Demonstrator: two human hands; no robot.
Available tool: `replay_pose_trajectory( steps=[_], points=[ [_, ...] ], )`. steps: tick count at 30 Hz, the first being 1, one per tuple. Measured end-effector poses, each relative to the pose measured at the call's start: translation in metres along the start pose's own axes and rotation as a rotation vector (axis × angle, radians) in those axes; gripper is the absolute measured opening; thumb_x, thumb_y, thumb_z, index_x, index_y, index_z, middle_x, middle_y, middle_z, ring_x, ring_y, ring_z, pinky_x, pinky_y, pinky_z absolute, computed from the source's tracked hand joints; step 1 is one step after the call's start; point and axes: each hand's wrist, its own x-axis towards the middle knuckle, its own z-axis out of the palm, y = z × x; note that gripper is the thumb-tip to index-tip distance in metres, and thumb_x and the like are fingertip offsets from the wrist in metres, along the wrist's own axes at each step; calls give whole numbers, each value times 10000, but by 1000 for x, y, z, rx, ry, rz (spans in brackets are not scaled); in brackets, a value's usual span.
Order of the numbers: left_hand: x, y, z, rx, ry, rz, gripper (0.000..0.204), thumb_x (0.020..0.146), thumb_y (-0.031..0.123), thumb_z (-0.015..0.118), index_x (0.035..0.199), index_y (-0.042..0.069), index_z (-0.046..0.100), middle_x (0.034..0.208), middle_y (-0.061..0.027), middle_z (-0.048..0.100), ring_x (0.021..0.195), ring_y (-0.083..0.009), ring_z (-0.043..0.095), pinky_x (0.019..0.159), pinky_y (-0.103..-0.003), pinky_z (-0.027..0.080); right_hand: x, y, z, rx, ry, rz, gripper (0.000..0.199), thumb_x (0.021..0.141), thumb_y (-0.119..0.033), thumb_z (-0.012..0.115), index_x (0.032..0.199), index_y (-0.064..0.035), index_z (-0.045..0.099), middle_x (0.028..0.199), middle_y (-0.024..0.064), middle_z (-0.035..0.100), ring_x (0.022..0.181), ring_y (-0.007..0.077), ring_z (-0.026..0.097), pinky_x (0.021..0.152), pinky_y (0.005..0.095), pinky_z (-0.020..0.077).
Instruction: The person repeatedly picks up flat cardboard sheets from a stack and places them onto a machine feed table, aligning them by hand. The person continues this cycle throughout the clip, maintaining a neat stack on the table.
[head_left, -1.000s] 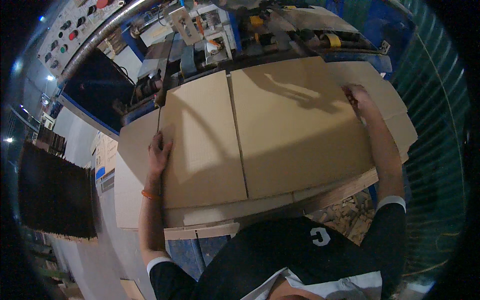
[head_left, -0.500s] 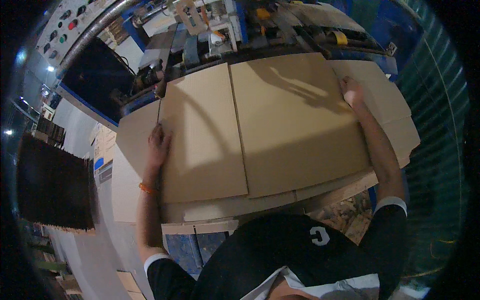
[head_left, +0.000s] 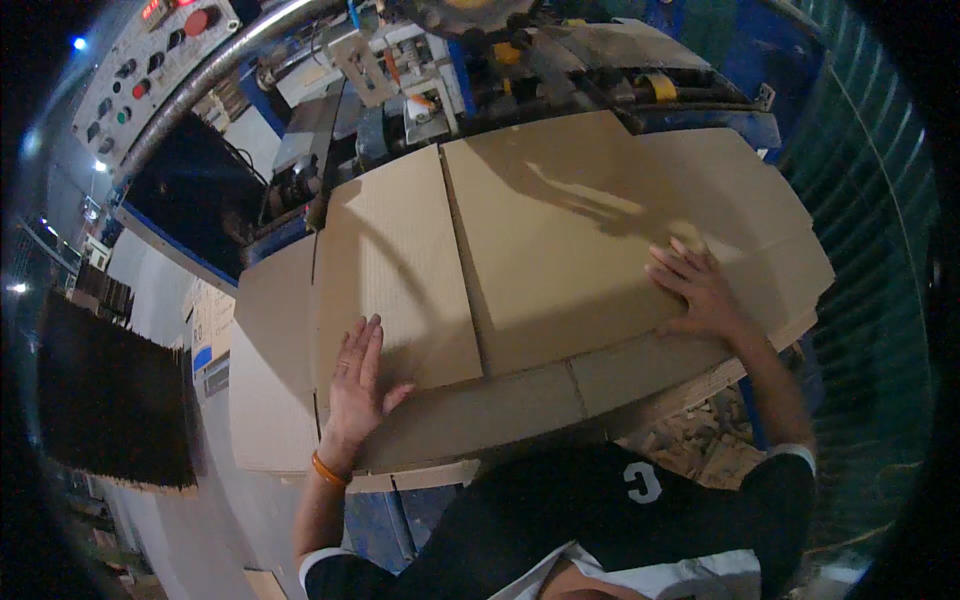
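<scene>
Across the centre of the frame, a stack of flat brown cardboard sheets point(head_left: 520, 260) is lying on the table, its top sheet showing two panels split by one slot. Left hand point(head_left: 357, 385) is resting open, palm down, fingers spread, on the lower left panel; an orange wristband point(head_left: 327, 470) is sitting on that wrist. Right hand point(head_left: 700, 290) is pressing open and flat on the right panel, near the stack's right edge. At upper left, a grey control panel point(head_left: 150, 60) is showing one large red round button among several smaller ones. At left edge, one dark ribbed stack point(head_left: 110, 400) is standing, with a white and blue label point(head_left: 208, 350) just beside it.
</scene>
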Motion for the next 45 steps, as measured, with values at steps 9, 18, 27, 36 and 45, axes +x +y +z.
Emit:
replay_pose_trajectory(
  steps=[9,18,27,36,45],
  points=[
    [8,-10,4,217,9,313,514,778,322,637,1166,5,522,1195,-153,541,1071,-290,551,852,-357,479,19,24,3,-24,21,-81,910,542,-640,684,1292,-187,437,1387,38,363,1329,320,219,1067,549,91],
    [10,-42,4,273,243,213,401,843,234,566,1192,42,523,1176,-117,562,962,-250,608,743,-333,519,35,17,-4,-38,-11,2,804,626,-609,652,1280,-185,458,1347,87,401,1290,320,284,1037,552,161],
    [124,-89,47,460,300,26,455,822,203,609,1235,57,487,1190,-126,545,1047,-309,547,838,-385,470,143,51,50,-29,243,288,605,788,-563,503,1204,-124,531,1260,186,458,1163,355,433,959,517,335],
    [-65,-110,10,-1,881,-791,510,848,200,578,1291,15,405,1285,-185,459,1180,-334,437,1007,-382,328,-66,70,19,58,961,1044,831,802,-503,549,1332,74,273,1382,288,260,1316,394,205,1071,427,204],
    [-158,-78,17,-353,985,-1314,613,846,384,543,1304,10,381,1297,-197,439,1167,-329,450,981,-388,356,-103,121,64,166,857,1277,768,757,-435,622,1347,-45,321,1397,254,258,1287,424,236,1051,441,248]
  ],
)
